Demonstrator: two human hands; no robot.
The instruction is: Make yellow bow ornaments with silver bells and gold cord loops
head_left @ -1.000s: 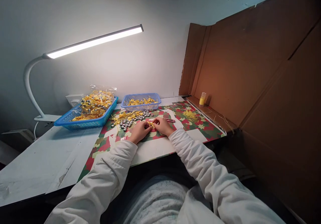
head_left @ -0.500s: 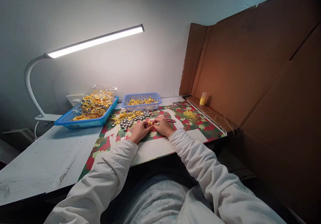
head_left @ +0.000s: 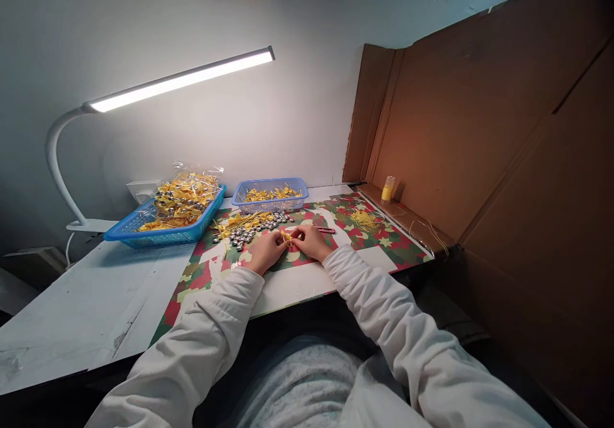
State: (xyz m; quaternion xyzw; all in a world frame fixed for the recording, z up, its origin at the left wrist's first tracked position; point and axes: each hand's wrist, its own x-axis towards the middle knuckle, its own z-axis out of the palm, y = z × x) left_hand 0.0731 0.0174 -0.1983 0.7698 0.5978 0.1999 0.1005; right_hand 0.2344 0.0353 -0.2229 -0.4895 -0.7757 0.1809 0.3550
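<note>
My left hand (head_left: 267, 251) and my right hand (head_left: 309, 242) meet over the patterned sheet, fingertips pinched from both sides on a small yellow ribbon piece (head_left: 287, 238). Its exact shape is partly hidden by the fingers. Just beyond my left hand lies a pile of silver bells (head_left: 244, 236), with yellow ribbon pieces on cords (head_left: 242, 222) behind it. Close to my right fingers rests a pink-handled tool (head_left: 327, 230), partly covered by the hand.
A blue basket (head_left: 218, 207) at left holds bagged yellow pieces with bells. Another blue basket (head_left: 306, 191) stands at the back. Yellow cords (head_left: 365, 220) lie to the right, near a small yellow bottle (head_left: 387, 190). Cardboard (head_left: 480, 127) walls the right side; a lamp (head_left: 185, 81) hangs above.
The fingers of my right hand have shifted slightly lower around the yellow piece, and more of it shows between the hands. Everything else stays put.
</note>
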